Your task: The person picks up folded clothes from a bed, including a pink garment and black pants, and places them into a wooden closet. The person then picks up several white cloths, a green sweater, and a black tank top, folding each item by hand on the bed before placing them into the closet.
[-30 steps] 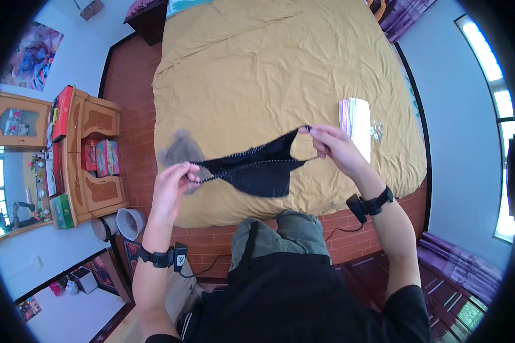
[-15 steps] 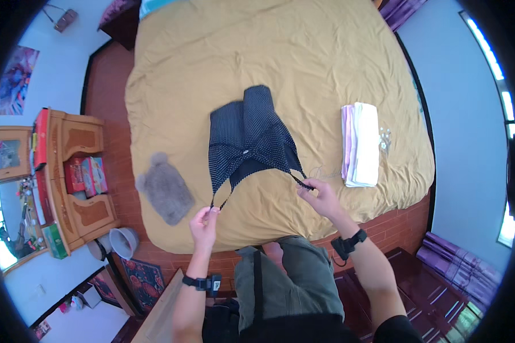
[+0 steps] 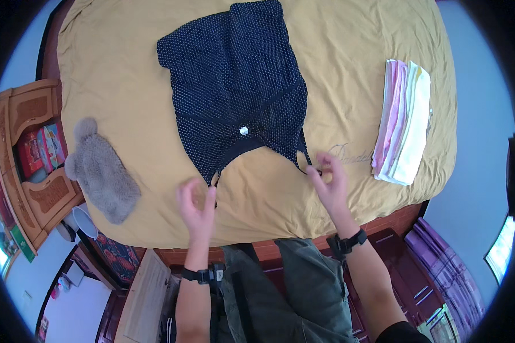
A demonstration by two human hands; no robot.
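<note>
A black strappy top with small white dots and a shiny round ornament lies spread on the bed, its shoulder straps toward me. My left hand is beside the left strap, with thumb and fingers apart and slightly blurred. Close to the right strap, my right hand also has its thumb and fingers apart. The end of that strap lies in the gap between thumb and fingers, with no grip visible. Both palms hover just over the bedding.
A yellow sheet covers the bed. Folded pink and white cloths lie in a stack on the right. To the left rests a grey-brown furry hot-water-bottle-shaped thing. A wooden dresser stands beyond the bed's left edge.
Both hands have let go of the straps they were pinching. The top now lies flatter and wider on the bed. My view has moved closer to the bed.
</note>
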